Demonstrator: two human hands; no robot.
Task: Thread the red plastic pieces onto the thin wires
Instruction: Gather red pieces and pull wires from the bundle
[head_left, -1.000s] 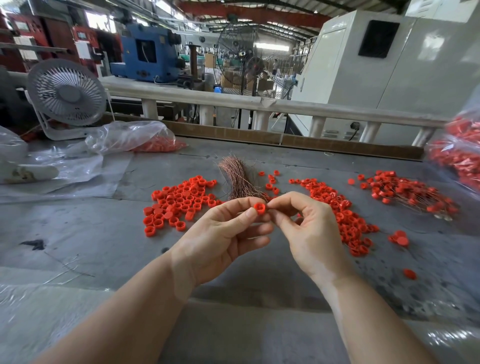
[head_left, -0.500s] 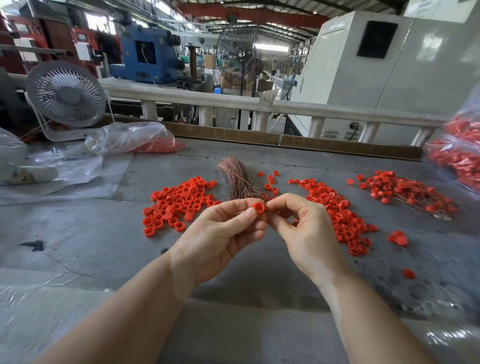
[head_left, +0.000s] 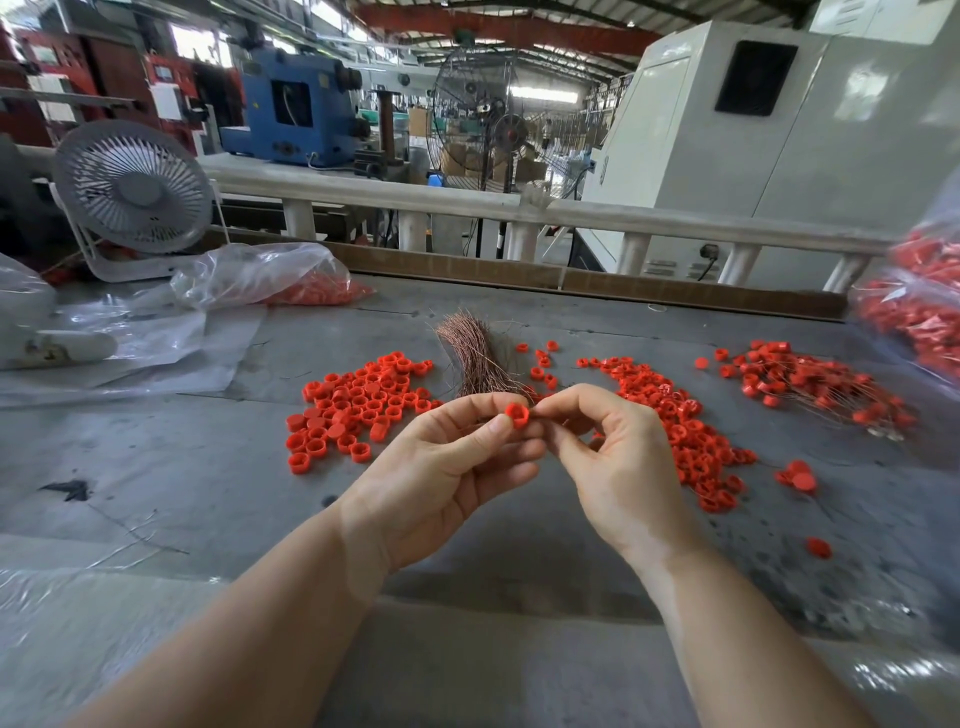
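Two bare arms reach in from the bottom of the frame and meet in the middle. The left hand (head_left: 441, 467) pinches a small red cap (head_left: 517, 415) between its thumb and first finger, just above the table (head_left: 156, 467). The right hand (head_left: 613, 462) has its thumb and first finger pressed together right beside the cap. It seems to hold a thin wire there, but the wire is too fine to see clearly.

This looks like the threading step: the wire tip must find the little hole in the cap. The next move calls for a steady grip and a gentle push, so the wire goes through and does not bend.

Farther back on the table, a pile of loose red caps (head_left: 358, 405) lies left of center. A second pile (head_left: 680, 426) sits behind the right hand. Between them, a bundle of copper wires (head_left: 475, 358) fans out. At the right, finished caps on wires (head_left: 810, 384) lie in a heap.

Farther still, a clear bag of red caps (head_left: 291, 280) and a small white fan (head_left: 132, 192) sit at the upper left.
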